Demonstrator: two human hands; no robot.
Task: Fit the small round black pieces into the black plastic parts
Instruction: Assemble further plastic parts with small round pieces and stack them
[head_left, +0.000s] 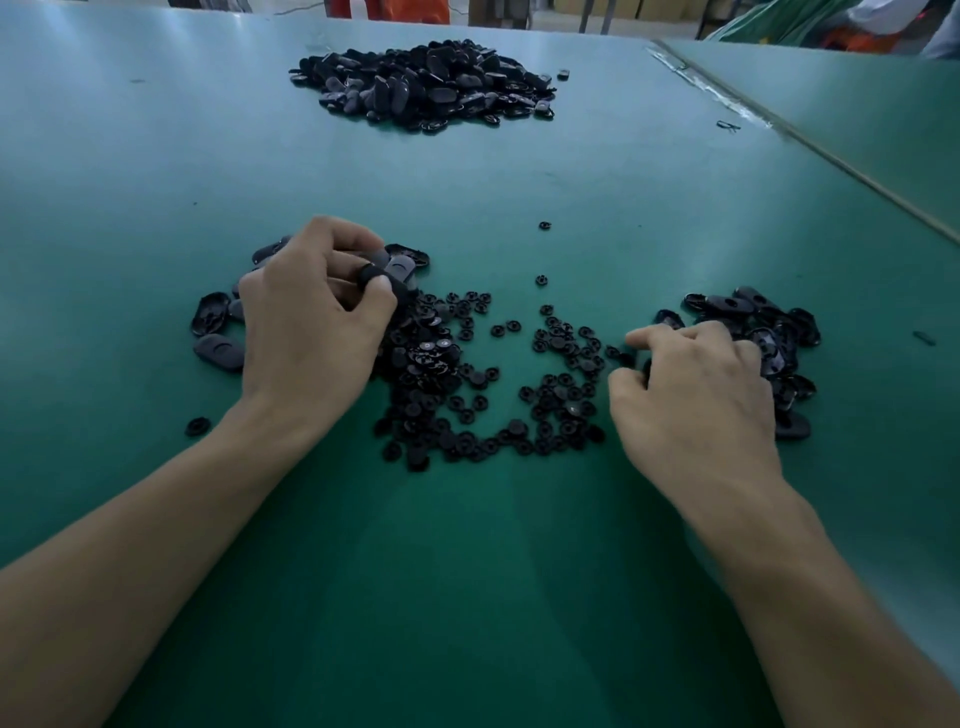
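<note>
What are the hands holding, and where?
The left hand pinches a black plastic part near one end, between thumb and fingers. Whether the right hand holds anything cannot be told.

**Views:** one, head.
**Mounting:** worn on the person's head, above and behind both forearms.
**Facing:** forward and down along the green table (467, 597).
**Lens:** wide-angle; the table's far edges splay outward.
**Nearness:** close to the hands. The left hand (311, 322) sits left of centre and the right hand (696, 395) right of centre. The forearms enter from the two lower corners.
**Between the hands:** small round black pieces (493, 384), mid-frame.
**Beyond the hands:** heap of black plastic parts (426, 83), near the top edge.
**Beyond the right hand:** adjoining table (857, 119), upper right corner.
</note>
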